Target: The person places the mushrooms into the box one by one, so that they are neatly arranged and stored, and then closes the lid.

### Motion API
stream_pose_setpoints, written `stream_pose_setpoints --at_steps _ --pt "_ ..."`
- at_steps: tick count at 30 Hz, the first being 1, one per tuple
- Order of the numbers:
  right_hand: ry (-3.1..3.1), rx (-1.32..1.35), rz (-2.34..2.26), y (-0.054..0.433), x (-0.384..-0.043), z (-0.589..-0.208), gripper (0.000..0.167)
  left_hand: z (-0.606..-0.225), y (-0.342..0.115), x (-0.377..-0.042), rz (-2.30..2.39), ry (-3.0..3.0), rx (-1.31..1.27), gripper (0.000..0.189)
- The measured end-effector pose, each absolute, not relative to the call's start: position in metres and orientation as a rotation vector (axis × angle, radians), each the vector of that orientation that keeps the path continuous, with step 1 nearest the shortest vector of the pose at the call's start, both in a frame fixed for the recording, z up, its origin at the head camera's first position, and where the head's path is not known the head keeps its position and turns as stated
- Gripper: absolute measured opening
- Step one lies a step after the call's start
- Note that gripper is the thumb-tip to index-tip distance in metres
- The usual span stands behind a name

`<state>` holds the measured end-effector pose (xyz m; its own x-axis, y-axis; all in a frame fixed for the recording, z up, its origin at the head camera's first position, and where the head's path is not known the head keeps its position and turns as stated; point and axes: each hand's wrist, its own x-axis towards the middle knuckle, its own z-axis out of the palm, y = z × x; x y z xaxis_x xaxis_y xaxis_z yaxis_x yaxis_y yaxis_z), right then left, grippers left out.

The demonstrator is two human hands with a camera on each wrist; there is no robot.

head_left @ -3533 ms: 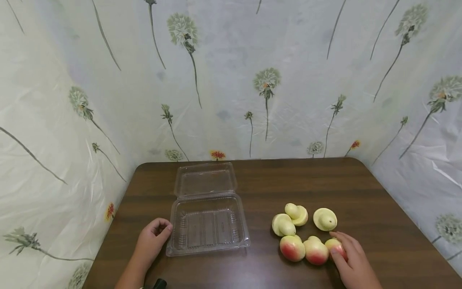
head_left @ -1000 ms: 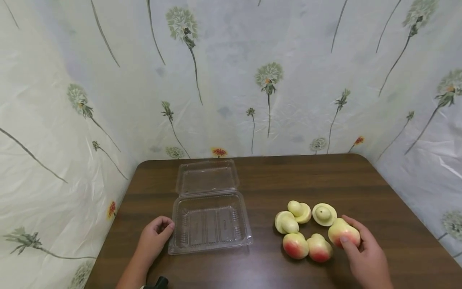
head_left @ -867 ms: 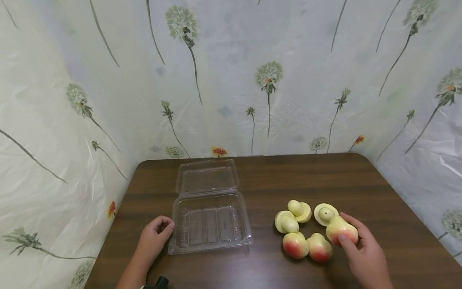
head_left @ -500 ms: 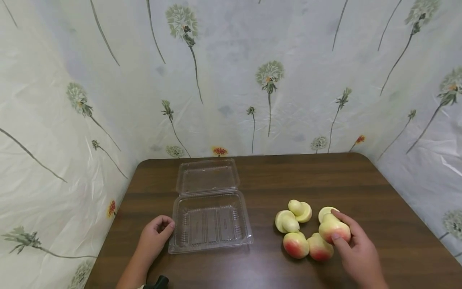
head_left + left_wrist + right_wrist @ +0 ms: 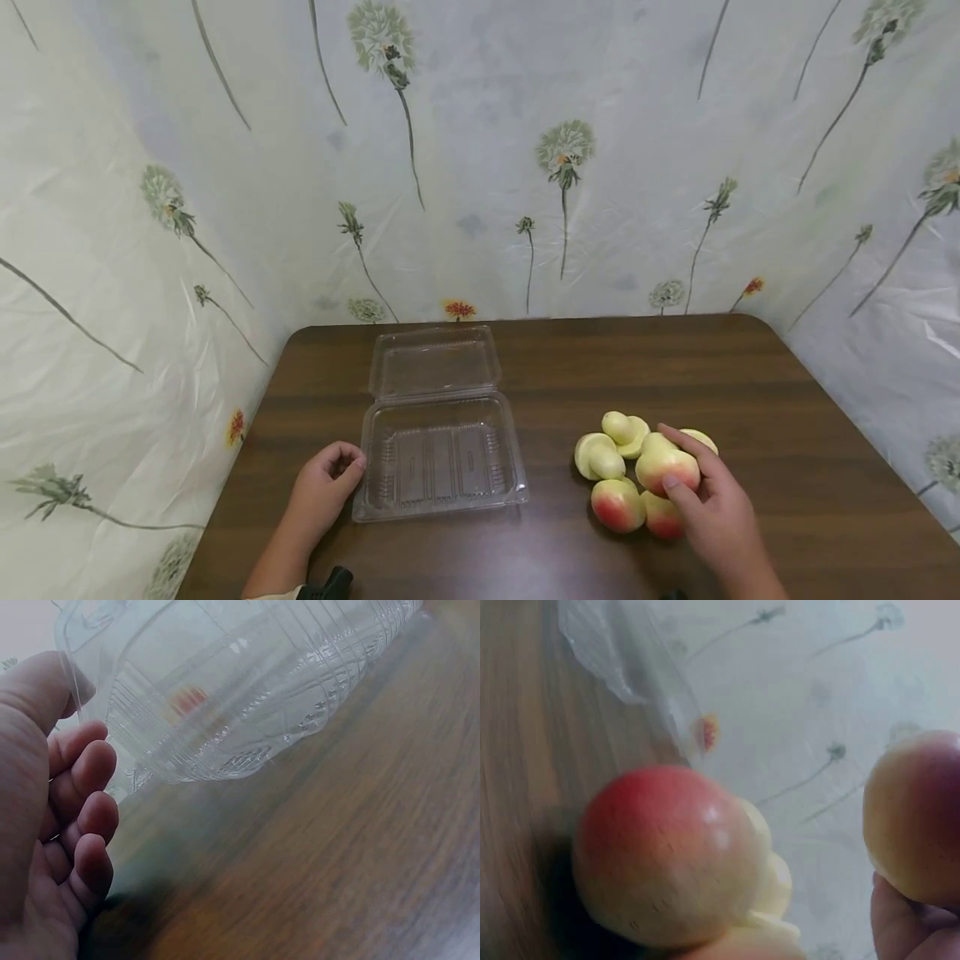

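here, one fruit (image 5: pixel 663 462) in right hand (image 5: pixel 716 508), container (image 5: pixel 441 467) touching left hand (image 5: pixel 322 490)

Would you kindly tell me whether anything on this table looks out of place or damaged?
Nothing plainly stands out. The clear container sits open with its lid folded back, and I see no spill or damage. The knobbed fruits lie turned different ways, which looks merely casual, and the right hand holds another fruit.
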<state>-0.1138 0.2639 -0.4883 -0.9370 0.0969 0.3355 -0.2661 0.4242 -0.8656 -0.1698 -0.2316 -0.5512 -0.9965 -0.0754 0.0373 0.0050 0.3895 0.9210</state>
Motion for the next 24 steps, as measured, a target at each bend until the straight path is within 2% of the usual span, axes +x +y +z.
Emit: stream_pose_setpoints --at_steps 11,18,24 --pt "-2.313 0.220 1.631 0.242 -0.114 -0.488 0.057 -0.550 -0.230 -0.171 -1.706 -2.547 0.059 0.006" --pt "-2.205 0.397 1.730 0.221 -0.120 -0.491 0.058 -0.546 -0.229 -0.173 -1.689 -2.558 0.065 0.004" --pt "-2.257 0.405 1.701 0.207 -0.121 -0.489 0.062 -0.546 -0.229 -0.171 -1.675 -2.565 0.073 0.004"
